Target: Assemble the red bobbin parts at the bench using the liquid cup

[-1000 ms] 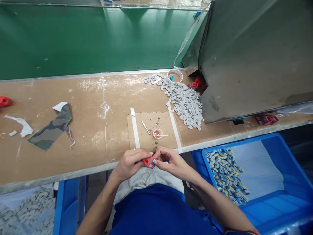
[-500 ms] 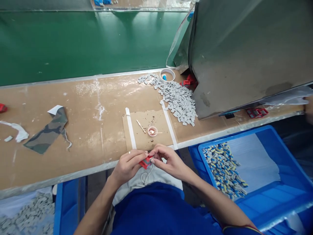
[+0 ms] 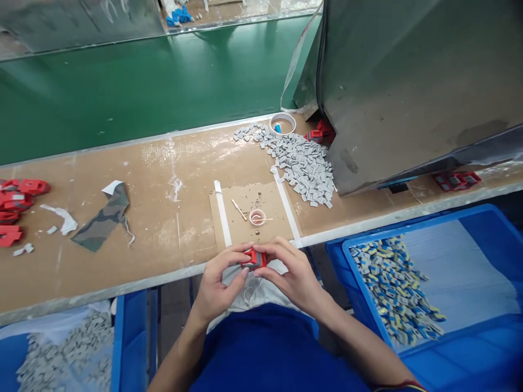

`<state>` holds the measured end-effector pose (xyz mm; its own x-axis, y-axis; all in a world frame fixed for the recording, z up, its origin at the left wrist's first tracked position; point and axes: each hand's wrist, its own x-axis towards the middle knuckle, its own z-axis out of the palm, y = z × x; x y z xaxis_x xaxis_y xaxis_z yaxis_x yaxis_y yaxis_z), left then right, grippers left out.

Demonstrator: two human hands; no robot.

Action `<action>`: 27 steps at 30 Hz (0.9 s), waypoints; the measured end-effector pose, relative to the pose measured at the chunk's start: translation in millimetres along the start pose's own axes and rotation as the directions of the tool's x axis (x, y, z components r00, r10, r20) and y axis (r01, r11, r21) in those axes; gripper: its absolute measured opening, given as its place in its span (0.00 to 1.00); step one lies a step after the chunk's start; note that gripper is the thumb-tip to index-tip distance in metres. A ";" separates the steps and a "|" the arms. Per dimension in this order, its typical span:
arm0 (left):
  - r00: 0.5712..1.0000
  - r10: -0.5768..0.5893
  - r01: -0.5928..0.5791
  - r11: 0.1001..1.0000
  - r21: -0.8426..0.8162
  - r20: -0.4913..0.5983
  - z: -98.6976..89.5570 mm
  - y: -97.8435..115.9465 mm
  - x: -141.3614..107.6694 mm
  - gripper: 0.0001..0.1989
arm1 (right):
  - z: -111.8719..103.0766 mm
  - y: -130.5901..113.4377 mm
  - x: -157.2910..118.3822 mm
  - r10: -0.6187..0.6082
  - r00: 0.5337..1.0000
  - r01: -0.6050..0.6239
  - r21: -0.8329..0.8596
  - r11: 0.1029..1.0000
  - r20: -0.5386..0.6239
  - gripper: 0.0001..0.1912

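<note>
Between my two hands, just off the table's front edge, is a small red and grey part (image 3: 255, 259). The fingers and thumb of my left hand (image 3: 223, 280) pinch its left side. On the right side, my right hand (image 3: 292, 272) grips it with thumb and fingers. Beyond the hands lies a brown cardboard sheet (image 3: 239, 228) held by white tape strips. On it stand a small round cup (image 3: 257, 218) with a thin stick across it, and a white stick (image 3: 239, 209) to its left.
Grey pieces (image 3: 306, 169) are heaped at the back right, beside a tape roll (image 3: 283, 124) and a large metal housing (image 3: 408, 98). Red parts (image 3: 16, 201) and camouflage cloth (image 3: 102, 220) lie left. Blue bins (image 3: 469, 343) with small pieces flank me below the table.
The red part has turned in my hands, and my right hand's fingers now hold its right side. The view has shifted, showing more red parts at the left.
</note>
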<state>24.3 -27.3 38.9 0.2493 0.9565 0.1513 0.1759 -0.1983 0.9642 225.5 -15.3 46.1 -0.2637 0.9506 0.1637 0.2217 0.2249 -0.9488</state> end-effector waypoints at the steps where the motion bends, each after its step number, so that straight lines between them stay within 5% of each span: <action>1: 0.999 -0.026 0.026 1.000 -0.015 -0.021 -0.7 2.8 2.6 0.06 | -2.0 -2.3 2.6 -0.037 0.999 0.037 -0.040 0.998 0.012 0.17; 6: 0.997 -0.061 0.057 0.996 -0.065 -0.051 -0.4 6.1 11.3 0.02 | -6.9 -12.1 12.9 -0.174 0.980 0.186 -0.142 0.972 0.093 0.15; 12: 0.995 -0.093 0.088 0.978 -0.189 -0.018 -0.7 2.0 6.4 0.06 | -8.1 -15.1 9.5 -0.173 0.968 0.219 -0.269 0.938 0.183 0.10; 16: 0.994 -0.110 0.109 0.980 -0.169 0.009 -4.6 4.3 3.4 0.03 | -1.7 -8.5 5.5 -0.129 0.986 0.135 -0.054 0.989 0.109 0.11; 18: 0.995 -0.099 0.099 0.986 -0.133 0.002 -4.1 3.8 1.3 0.08 | 7.5 -3.5 1.9 -0.032 0.999 0.031 0.159 0.987 0.001 0.12; 22: 0.996 -0.069 0.069 0.998 0.004 -0.053 1.2 -2.2 -3.3 0.23 | 28.8 5.5 -7.7 0.220 0.973 -0.149 0.538 0.830 -0.071 0.15; 24: 0.999 -0.029 0.033 0.996 0.083 -0.044 2.1 -4.1 -4.1 0.22 | 32.6 7.7 -10.9 0.236 0.969 -0.153 0.565 0.811 -0.076 0.15; 27: 1.000 0.031 -0.030 0.985 0.169 -0.004 -1.2 -2.3 -1.7 0.23 | 23.9 6.2 -11.3 0.154 0.981 -0.095 0.393 0.915 -0.122 0.10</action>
<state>22.3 -28.2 36.7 0.2509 0.9508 0.1820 0.3266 -0.2601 0.9087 207.4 -29.7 32.0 -0.1100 0.9928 0.0474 -0.1413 0.0316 -0.9895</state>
